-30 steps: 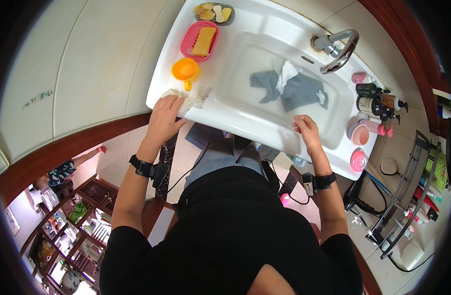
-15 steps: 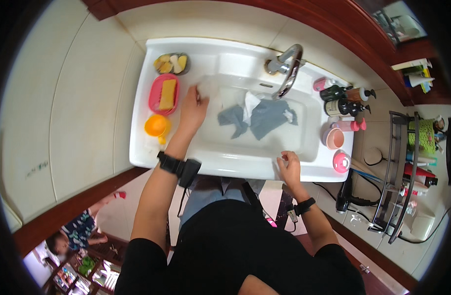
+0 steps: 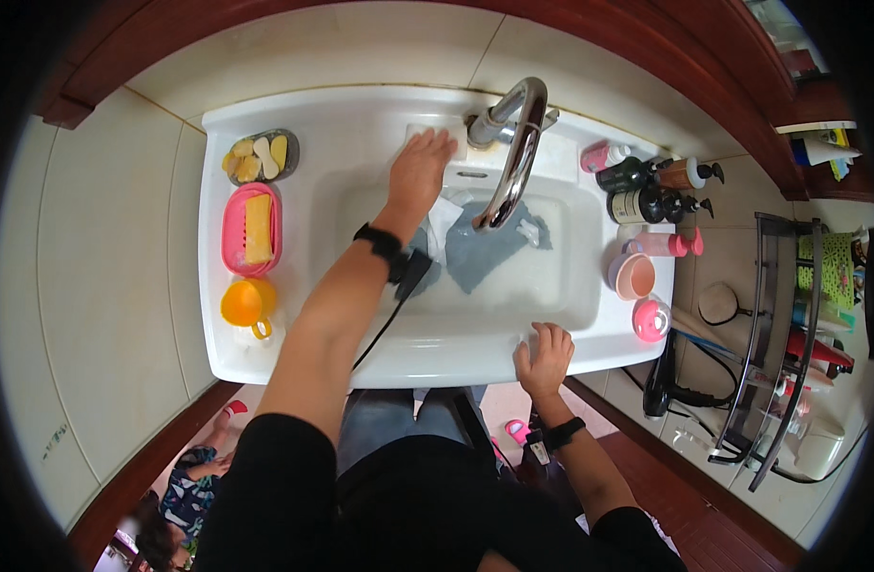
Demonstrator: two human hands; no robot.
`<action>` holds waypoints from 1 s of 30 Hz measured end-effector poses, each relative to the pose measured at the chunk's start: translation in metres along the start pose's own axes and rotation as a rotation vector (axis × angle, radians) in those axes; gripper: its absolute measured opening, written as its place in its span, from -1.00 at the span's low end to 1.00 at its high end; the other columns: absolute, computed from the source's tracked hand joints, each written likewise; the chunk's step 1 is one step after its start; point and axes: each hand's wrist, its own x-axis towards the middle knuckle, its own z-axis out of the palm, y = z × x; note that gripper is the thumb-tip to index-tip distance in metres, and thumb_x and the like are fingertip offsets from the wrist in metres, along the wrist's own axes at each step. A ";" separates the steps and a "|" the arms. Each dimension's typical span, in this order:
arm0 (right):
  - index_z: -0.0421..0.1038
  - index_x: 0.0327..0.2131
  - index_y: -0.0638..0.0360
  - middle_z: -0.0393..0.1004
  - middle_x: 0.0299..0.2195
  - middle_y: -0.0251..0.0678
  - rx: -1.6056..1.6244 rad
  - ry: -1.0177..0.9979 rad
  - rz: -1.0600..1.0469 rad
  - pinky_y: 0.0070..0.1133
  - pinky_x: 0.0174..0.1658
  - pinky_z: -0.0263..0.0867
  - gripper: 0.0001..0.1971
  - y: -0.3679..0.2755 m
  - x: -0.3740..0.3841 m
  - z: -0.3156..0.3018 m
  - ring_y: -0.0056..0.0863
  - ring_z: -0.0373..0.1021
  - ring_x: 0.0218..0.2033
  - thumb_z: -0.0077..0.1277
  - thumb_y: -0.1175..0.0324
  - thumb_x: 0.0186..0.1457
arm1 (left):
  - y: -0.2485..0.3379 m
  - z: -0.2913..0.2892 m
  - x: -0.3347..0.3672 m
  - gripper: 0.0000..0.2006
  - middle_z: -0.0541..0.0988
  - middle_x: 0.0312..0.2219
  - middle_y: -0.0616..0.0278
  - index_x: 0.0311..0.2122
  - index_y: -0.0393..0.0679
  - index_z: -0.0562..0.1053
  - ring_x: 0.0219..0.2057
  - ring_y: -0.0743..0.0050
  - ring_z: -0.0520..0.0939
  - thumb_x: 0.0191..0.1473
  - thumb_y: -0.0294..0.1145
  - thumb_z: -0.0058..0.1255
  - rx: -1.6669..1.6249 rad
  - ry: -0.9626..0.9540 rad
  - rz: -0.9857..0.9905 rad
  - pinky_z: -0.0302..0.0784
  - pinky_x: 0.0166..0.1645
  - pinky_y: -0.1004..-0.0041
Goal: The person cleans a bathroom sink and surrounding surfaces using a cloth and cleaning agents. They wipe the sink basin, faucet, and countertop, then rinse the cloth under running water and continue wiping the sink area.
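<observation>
- Near: our right hand [image 3: 548, 357] rests on the sink's front rim [image 3: 437, 370], fingers loosely spread, holding nothing.
- Middle: a gray cloth [image 3: 480, 259] lies in cloudy water in the basin [image 3: 542, 300].
- Far: our left hand [image 3: 423, 176] is palm-down at the back ledge [image 3: 351, 114], over what looks like a white cloth [image 3: 415, 131]; we cannot tell whether the fingers grip it.
- We judge the step as wiping there; a further stroke would call for flat pressure and care around the faucet [image 3: 521, 157].
</observation>
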 end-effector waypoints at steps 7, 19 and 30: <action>0.42 -0.06 0.22 0.41 -0.09 -0.13 -0.007 -0.017 -0.021 -0.20 0.07 0.11 -0.56 -0.003 0.010 -0.006 -0.07 0.28 -0.03 0.06 0.26 -0.05 | -0.041 -0.024 -0.020 -0.72 0.57 0.04 0.21 -0.06 -0.07 0.56 0.13 0.19 0.51 0.09 -0.44 0.04 0.012 0.012 0.073 0.36 0.27 0.27; 0.42 -0.05 0.19 0.41 -0.07 -0.15 -0.037 -0.096 -0.027 -0.18 0.12 0.09 -0.56 -0.005 0.009 -0.002 -0.07 0.26 0.00 0.03 0.26 -0.03 | -0.010 -0.025 -0.010 -0.65 0.54 0.07 0.15 0.04 -0.08 0.51 0.18 0.17 0.47 0.11 -0.45 0.05 -0.032 -0.023 0.006 0.26 0.33 0.20; 0.43 -0.05 0.15 0.42 -0.08 -0.19 -0.057 -0.147 -0.012 -0.20 0.13 0.08 -0.59 -0.005 0.011 0.000 -0.11 0.26 0.01 0.02 0.27 -0.01 | 0.011 0.002 0.013 -0.62 0.53 0.07 0.15 0.00 -0.20 0.53 0.18 0.16 0.44 0.02 -0.53 0.00 -0.004 -0.002 -0.019 0.24 0.33 0.24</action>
